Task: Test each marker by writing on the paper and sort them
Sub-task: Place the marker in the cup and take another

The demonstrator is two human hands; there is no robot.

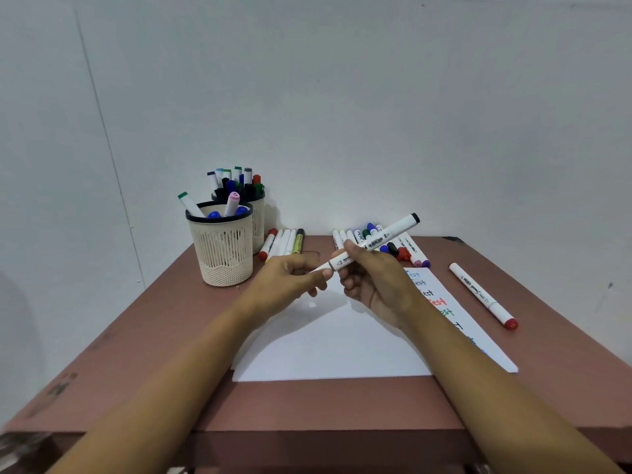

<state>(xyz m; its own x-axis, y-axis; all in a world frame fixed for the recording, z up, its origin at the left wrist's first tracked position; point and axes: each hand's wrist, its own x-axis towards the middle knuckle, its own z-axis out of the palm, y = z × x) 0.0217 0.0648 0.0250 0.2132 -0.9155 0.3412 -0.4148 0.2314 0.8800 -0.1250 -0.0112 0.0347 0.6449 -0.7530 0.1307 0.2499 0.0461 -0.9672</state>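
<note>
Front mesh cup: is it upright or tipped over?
Upright. The front cup stands on its base on the table, rim up, with a green-capped marker and a pink-capped marker sticking out of it.

only properly readable stuff is on the paper (342, 343): the word "Test" handwritten over and over down its right side, blue at the top, then two in black, a fat red one, a green one, and under that just a black "T". the white marker (379, 237) held up above it has small black barrel print that seems to start "Mark", rest too tiny. print on the red-capped marker (484, 294) right of the paper is unreadable too
</note>
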